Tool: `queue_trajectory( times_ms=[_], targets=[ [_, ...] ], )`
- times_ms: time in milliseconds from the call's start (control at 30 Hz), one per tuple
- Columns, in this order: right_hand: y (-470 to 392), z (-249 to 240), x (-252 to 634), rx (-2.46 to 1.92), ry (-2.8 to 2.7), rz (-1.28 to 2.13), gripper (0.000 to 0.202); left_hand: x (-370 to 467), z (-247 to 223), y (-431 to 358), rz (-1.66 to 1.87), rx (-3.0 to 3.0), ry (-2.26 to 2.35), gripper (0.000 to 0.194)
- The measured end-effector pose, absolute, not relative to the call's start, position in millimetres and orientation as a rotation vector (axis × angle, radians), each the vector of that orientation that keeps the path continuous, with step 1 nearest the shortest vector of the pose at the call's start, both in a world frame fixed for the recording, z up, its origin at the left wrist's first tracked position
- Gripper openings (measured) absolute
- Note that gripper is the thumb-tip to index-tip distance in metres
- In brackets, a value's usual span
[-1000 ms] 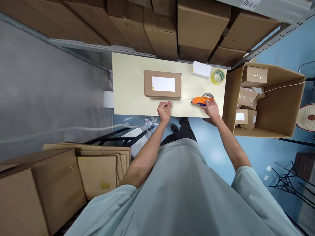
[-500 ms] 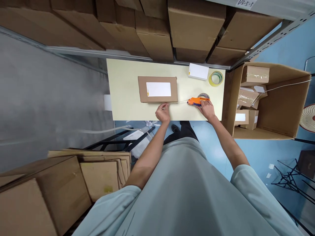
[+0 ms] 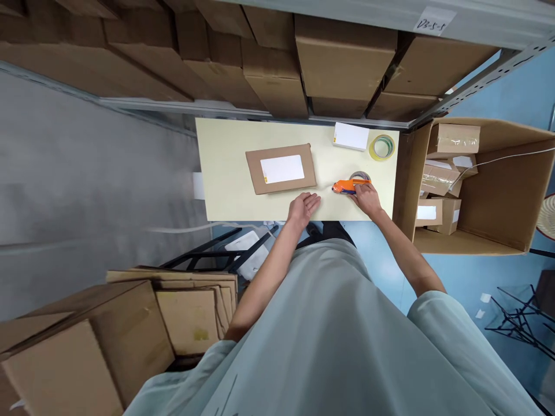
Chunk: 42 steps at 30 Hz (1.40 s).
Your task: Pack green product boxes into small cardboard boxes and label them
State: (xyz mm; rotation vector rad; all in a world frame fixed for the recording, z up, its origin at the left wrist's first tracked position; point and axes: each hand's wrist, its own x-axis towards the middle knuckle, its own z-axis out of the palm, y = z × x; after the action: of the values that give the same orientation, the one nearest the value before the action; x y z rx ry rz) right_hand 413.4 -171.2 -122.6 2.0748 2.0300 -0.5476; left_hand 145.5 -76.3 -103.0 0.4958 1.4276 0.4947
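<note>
Brown cardboard is being shown by the box [image 3: 281, 178], an oblong with crisp edges, which is being borne near the middle of the table [image 3: 225, 185] and is being held by nothing, its sides set slightly askew to the table's edge. Much of its upper face is being covered by a smooth white label [image 3: 282, 169], marked with a little yellow at one corner.

Just beside the box's near right corner, the left hand [image 3: 304, 208] is being held well open, its fingers stretched out and close together; nothing is being visibly grasped, and whether the box is being touched cannot be told. Farther right, a dispenser [image 3: 342, 186] of orange plastic with a dark blue underside is being gripped in the right hand [image 3: 367, 198], whose fingers are being curled closely around it. Behind it, a greyish ring of tape [image 3: 359, 174] is being partly hidden.

Near the table's far edge, a slim white box [image 3: 351, 136] is being flanked by a glossy yellow roll [image 3: 382, 148] with a green-patterned core. Past the table's right end, small taped cartons [image 3: 457, 138] are being held in a deep open crate [image 3: 498, 202] of plain cardboard. Above, cardboard stock [image 3: 347, 63] is being carried by grey metal shelving [image 3: 368, 20].
</note>
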Motion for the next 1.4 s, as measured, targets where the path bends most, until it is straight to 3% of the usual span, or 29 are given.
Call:
queue_trajectory(
  times_ms=[233, 433, 600, 933, 1400],
  targets=[
    [-155.1, -117.3, 425.2, 2.030, 2.104, -0.527, 0.040, 166.9, -89.0, -16.6, 0.653, 1.703, 1.672, 0.066],
    [-138.9, -109.7, 446.1, 2.016, 2.146, -0.505, 0.045, 200.9, -120.9, 59.3, 0.484, 1.802, 1.690, 0.105],
    [-132.8, -100.4, 456.3, 1.973, 2.127, -0.534, 0.048, 197.0, -128.1, 49.7, 0.439, 1.980, 1.564, 0.103],
    [-142.5, -96.0, 405.0, 1.597, 2.283, -0.668, 0.048, 140.2, -107.1, 8.8, 0.158, 2.288, 0.882, 0.098],
    [-129.8, -86.8, 392.3, 1.411, 2.409, -0.644, 0.040, 103.0, -109.4, 4.1, 0.008, 2.387, 0.605, 0.091]
  ],
)
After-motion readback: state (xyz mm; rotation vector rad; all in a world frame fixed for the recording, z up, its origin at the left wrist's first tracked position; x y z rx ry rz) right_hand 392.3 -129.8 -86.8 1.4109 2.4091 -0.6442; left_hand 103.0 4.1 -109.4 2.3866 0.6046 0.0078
